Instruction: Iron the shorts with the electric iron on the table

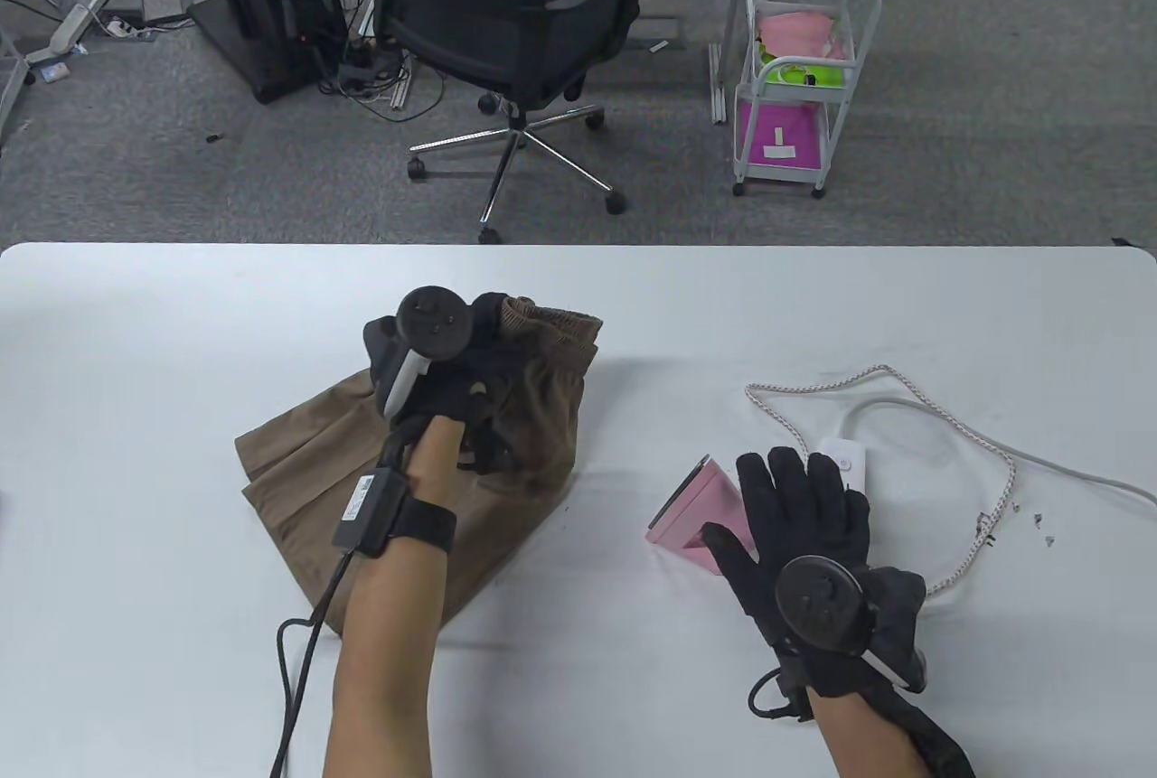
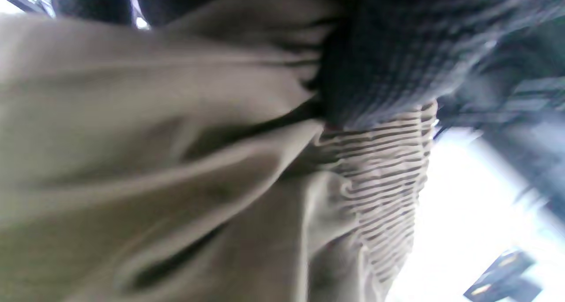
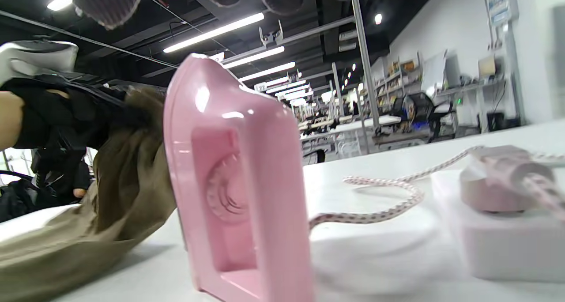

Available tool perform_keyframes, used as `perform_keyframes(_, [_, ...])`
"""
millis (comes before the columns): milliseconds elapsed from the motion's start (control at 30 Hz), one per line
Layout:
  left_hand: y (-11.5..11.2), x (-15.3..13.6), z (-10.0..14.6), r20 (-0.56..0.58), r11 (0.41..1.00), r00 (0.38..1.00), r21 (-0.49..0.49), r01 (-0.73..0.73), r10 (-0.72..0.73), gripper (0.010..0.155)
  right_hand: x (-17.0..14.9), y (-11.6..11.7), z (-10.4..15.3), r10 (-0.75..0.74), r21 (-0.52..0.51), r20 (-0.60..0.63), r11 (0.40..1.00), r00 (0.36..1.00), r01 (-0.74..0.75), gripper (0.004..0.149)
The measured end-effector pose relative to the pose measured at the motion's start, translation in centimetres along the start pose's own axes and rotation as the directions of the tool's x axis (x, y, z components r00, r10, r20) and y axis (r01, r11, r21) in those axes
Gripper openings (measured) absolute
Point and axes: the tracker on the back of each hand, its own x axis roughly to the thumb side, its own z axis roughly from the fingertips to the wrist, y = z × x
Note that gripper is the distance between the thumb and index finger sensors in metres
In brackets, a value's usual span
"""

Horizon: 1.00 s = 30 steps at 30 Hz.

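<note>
Fingers of the left hand grip the waistband of the shorts, bunched and unsmoothed left of the table's middle, while the right hand hovers spread above the upright iron, so ironing seems not yet begun.

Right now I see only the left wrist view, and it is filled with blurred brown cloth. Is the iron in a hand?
Observer: No. The pink plastic electric iron stands upright on its heel on the white table. The right hand is spread open above it and does not grip it.
Operator: What is my left hand doing?
Observer: The left hand grips the brown shorts near the ribbed waistband and holds that end raised off the table.
Operator: Is the cord near the cloth?
Observer: No. The braided cord loops on the table on the iron's right, away from the shorts.
</note>
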Motion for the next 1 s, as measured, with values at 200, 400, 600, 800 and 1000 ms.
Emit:
perform_keyframes(200, [4.4, 2.7, 3.9, 0.175, 0.933, 0.923, 0.047, -0.356, 0.343, 0.061, 1.4, -4.6, -3.7, -0.152, -0.05, 0.036, 0.987, 0.988, 0.154, 0.072])
perform_keyframes(400, [6.3, 4.7, 6.5, 0.302, 0.828, 0.773, -0.141, -0.542, 0.558, 0.062, 4.5, -7.8, -8.6, -0.273, -0.019, 0.119, 0.961, 0.955, 0.277, 0.069])
perform_keyframes(600, [6.6, 5.7, 8.1, 0.338, 0.74, 0.66, -0.361, -0.567, 0.671, 0.064, 7.8, -7.6, -12.1, -0.557, 0.201, 0.217, 0.829, 0.802, 0.521, 0.073])
perform_keyframes(800, [5.3, 6.5, 8.8, 0.322, 0.699, 0.659, -0.557, -0.449, 0.68, 0.067, 10.4, -6.2, -14.1, -0.726, 0.446, 0.277, 0.677, 0.629, 0.586, 0.08])
perform_keyframes(1000, [4.3, 7.4, 9.2, 0.292, 0.696, 0.697, -0.592, -0.406, 0.655, 0.068, 10.5, -5.7, -14.8, -0.766, 0.538, 0.295, 0.627, 0.571, 0.564, 0.065])
